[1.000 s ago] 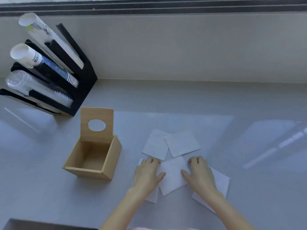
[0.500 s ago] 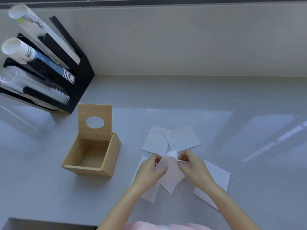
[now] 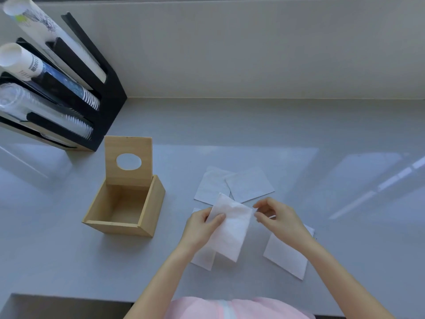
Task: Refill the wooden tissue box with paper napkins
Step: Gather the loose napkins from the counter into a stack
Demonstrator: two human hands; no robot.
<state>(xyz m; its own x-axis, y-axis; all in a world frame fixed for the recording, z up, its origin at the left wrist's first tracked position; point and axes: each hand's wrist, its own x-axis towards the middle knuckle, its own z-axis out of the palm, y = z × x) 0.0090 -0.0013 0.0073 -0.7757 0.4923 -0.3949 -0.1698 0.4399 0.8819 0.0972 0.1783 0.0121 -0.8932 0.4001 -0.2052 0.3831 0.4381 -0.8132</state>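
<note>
The wooden tissue box [image 3: 128,223] stands open and empty on the grey counter, its lid [image 3: 128,161] with an oval hole tipped up at the back. To its right, a white paper napkin [image 3: 232,229] is lifted off the counter. My left hand [image 3: 200,226] pinches its left edge and my right hand [image 3: 278,217] pinches its upper right corner. Two flat napkins [image 3: 249,184] lie just beyond the hands. Another napkin [image 3: 286,256] lies under my right wrist, and one more napkin [image 3: 203,259] shows below my left hand.
A black cup dispenser rack [image 3: 69,93] with paper and plastic cup stacks leans at the back left, close behind the box. A pale wall [image 3: 253,49] borders the counter's far side. The counter's near edge [image 3: 69,298] runs along the bottom left.
Both hands pressed a napkin flat on the counter a second ago. They have since pinched it, lifted it off the surface and spread it between them.
</note>
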